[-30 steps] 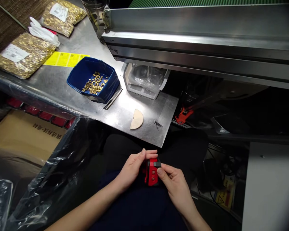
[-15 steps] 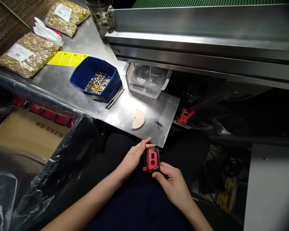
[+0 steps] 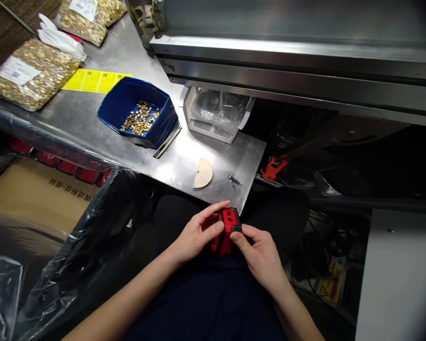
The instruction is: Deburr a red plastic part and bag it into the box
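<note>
A red and black plastic housing (image 3: 229, 219) with a square and a round opening is held over my lap, just off the metal table's near edge. My left hand (image 3: 199, 235) grips its left side, thumb on the near face and fingers along the far side. On the right, my right hand (image 3: 257, 246) pinches the black edge between thumb and fingers. What lies under the housing is hidden. Beyond it on the table are a half-round tan disc (image 3: 203, 174) and a small nail clipper-like metal piece (image 3: 234, 181).
A blue bin (image 3: 135, 111) of small brass pieces stands on the metal table (image 3: 124, 154), a pen-like tool (image 3: 167, 142) beside it. Behind are a grey bin (image 3: 216, 116) and a metal conveyor frame (image 3: 287, 66). Bags of brass parts (image 3: 39, 71) lie far left; a lined carton (image 3: 39, 194) stands nearer.
The housing has been tilted and raised slightly toward the table. My left thumb has come onto its near face, and my right hand has moved up along its right edge.
</note>
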`<state>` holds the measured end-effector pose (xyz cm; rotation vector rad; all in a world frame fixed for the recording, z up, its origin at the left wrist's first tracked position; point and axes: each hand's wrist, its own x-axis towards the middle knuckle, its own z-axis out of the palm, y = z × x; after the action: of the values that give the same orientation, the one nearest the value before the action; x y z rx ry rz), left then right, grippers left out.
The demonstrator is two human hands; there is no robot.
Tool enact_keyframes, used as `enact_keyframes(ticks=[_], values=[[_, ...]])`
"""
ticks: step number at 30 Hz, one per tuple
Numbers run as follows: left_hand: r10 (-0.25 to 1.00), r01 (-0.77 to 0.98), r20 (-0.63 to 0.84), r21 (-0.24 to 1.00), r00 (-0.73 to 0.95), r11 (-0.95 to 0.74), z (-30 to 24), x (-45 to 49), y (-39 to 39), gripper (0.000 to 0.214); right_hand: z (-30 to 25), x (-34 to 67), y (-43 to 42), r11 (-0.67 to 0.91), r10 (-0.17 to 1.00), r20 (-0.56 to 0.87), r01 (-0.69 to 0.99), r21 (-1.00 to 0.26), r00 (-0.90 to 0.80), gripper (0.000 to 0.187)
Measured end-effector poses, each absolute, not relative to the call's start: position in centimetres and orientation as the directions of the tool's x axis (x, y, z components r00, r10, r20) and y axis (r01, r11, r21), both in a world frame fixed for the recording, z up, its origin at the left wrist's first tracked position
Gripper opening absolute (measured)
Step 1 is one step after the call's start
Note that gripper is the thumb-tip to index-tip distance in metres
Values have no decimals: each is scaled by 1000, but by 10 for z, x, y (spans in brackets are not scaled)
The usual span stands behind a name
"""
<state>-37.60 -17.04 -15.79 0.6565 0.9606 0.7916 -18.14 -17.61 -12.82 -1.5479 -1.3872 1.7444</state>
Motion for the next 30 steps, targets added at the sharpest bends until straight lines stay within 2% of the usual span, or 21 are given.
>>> enact_keyframes(ticks=[6, 9, 11, 13, 15, 17, 19, 23, 27, 30], values=[[840, -187, -528, 819, 125, 542, -153, -363, -168, 23, -128, -186, -171, -427, 804, -535, 372, -824, -261, 38], [808, -194, -581, 786, 96, 587, -160, -359, -167, 35, -137, -189, -171, -484, 777, -565, 310, -818, -279, 39], [799, -244, -572, 761, 184, 601, -164, -362, -169, 45, -143, -188, -167, -569, 757, -603, 202, -797, -250, 42], [798, -302, -503, 745, 332, 595, -165, -368, -173, 54, -147, -186, -161, -653, 737, -645, 37, -757, -200, 43], [797, -328, -403, 755, 450, 568, -166, -376, -177, 73, -149, -182, -153, -709, 704, -685, -137, -691, -189, 43], [800, -301, -337, 798, 496, 522, -166, -384, -179, 85, -148, -178, -146, -748, 661, -720, -260, -611, -211, 41], [818, -247, -320, 845, 478, 475, -166, -391, -179, 87, -145, -176, -143, -768, 631, -743, -314, -558, -224, 38], [834, -147, -290, 906, 470, 398, -159, -402, -172, 99, -137, -179, -147, -769, 633, -734, -310, -559, -246, 38], [801, -61, -315, 915, 509, 399, -151, -405, -170, 115, -130, -185, -157, -716, 698, -683, -199, -670, -212, 47], [784, -81, -325, 901, 529, 427, -150, -406, -172, 120, -125, -185, -162, -667, 742, -644, -109, -737, -187, 49]])
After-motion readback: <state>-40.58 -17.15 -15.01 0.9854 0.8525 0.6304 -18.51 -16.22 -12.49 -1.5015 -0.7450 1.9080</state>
